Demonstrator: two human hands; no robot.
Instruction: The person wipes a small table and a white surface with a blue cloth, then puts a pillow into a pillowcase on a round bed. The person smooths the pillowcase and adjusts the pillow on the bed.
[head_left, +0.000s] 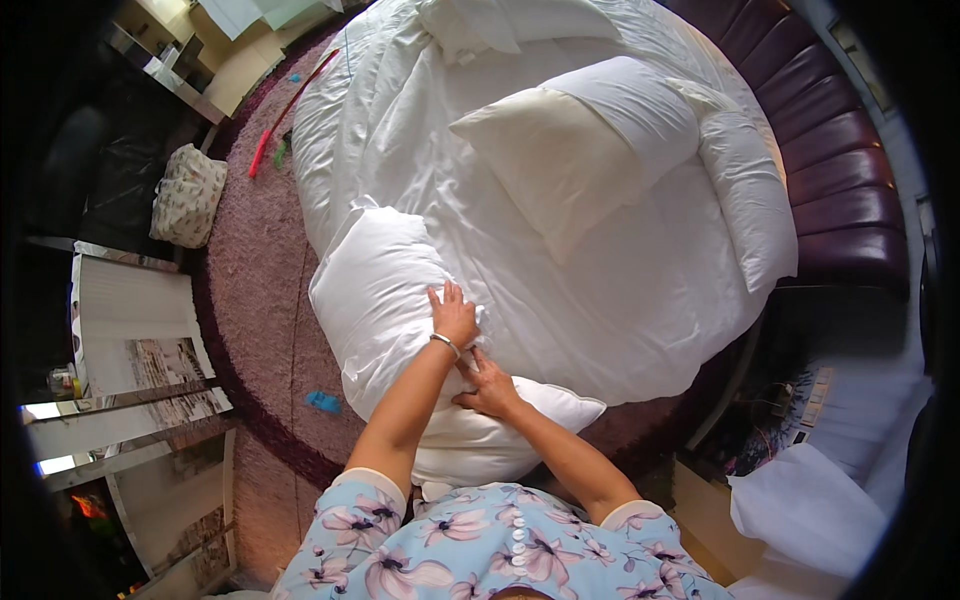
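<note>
A white pillow (382, 277), partly inside a white pillowcase, lies at the near left edge of the round bed (600, 322) and reaches back to my body. My left hand (454, 315), with a bracelet at the wrist, presses on its right side with fingers spread. Just below it, my right hand (491, 386) rests on the fabric near the case's edge; whether its fingers pinch the cloth I cannot tell. A cream pillow corner (559, 405) sticks out to the right of that hand. Further back on the bed lies a pillow half covered by white cloth (562, 142).
A purple padded headboard (847, 165) curves along the right. On the pink rug (255, 277) lie a red-handled stick (259, 154) and a blue cloth piece (322, 402). A patterned bag (189, 196) stands at the left; white fabric (810, 502) lies at the lower right.
</note>
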